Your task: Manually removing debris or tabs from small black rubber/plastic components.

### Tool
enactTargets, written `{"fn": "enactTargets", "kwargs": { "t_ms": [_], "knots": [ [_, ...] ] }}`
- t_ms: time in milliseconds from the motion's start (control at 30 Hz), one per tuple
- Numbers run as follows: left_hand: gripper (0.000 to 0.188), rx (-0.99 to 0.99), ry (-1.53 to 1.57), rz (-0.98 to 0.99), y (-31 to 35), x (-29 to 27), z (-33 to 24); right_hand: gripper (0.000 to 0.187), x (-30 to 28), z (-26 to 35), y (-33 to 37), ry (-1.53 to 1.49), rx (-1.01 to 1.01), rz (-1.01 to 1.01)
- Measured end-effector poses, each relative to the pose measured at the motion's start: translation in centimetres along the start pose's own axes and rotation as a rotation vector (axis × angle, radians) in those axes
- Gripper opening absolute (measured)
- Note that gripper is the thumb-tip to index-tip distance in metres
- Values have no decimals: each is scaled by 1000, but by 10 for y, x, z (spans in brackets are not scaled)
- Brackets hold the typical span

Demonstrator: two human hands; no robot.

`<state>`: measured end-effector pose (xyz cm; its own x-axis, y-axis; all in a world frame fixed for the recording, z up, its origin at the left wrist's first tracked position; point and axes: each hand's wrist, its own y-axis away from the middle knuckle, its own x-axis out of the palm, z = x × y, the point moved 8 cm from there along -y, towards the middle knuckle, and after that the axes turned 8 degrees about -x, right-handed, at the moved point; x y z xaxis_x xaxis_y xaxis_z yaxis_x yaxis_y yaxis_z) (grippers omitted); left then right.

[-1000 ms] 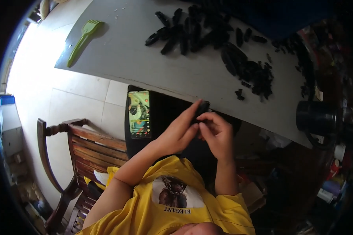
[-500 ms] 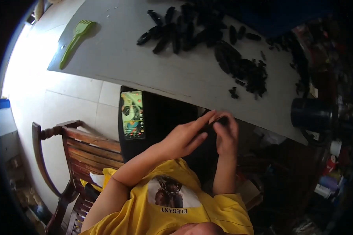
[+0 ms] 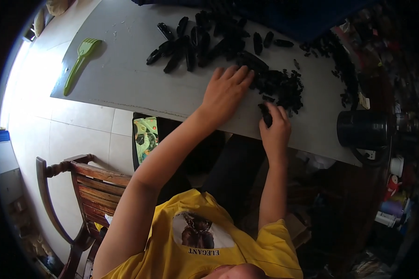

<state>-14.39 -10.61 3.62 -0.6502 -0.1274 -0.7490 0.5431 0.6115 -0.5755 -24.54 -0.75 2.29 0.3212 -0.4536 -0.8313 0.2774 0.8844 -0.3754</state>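
My left hand (image 3: 226, 93) lies palm down over the table, fingers stretched and slightly apart. Its fingertips are at the edge of a long black piece (image 3: 253, 60) and the heap of small black parts (image 3: 281, 86). Whether they touch anything is hidden beneath them. Close to the table's front edge, my right hand (image 3: 277, 128) grips a small elongated black piece (image 3: 265, 115) between thumb and fingers; its exact kind is too dark to tell. Farther left on the table is a pile of glossy, elongated black pieces (image 3: 191, 44).
A green plastic rake (image 3: 81, 63) rests on the grey table (image 3: 125, 83) at the left. A dark cylinder (image 3: 363, 129) stands at the right edge. Below the table's front edge is a lit phone (image 3: 145, 135), with a wooden chair (image 3: 100, 186) to the left.
Both hands were together in front of the table edge. The left has moved forward to the black parts; the right has moved slightly forward, apart from it, holding a black piece.
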Motion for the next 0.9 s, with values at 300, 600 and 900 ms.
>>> {"fn": "enactTargets", "kwargs": {
  "t_ms": [300, 600, 900],
  "knots": [
    [26, -143, 99, 129, 12, -20, 17, 23, -22, -11, -24, -121, -91, 83],
    [19, -808, 1270, 348, 82, -18, 32, 11, -1, -12, -34, -165, -100, 142],
    [19, -1004, 1614, 553, 102, -8, 17, 7, -5, -17, -21, -663, 401, 134]
  ]
}}
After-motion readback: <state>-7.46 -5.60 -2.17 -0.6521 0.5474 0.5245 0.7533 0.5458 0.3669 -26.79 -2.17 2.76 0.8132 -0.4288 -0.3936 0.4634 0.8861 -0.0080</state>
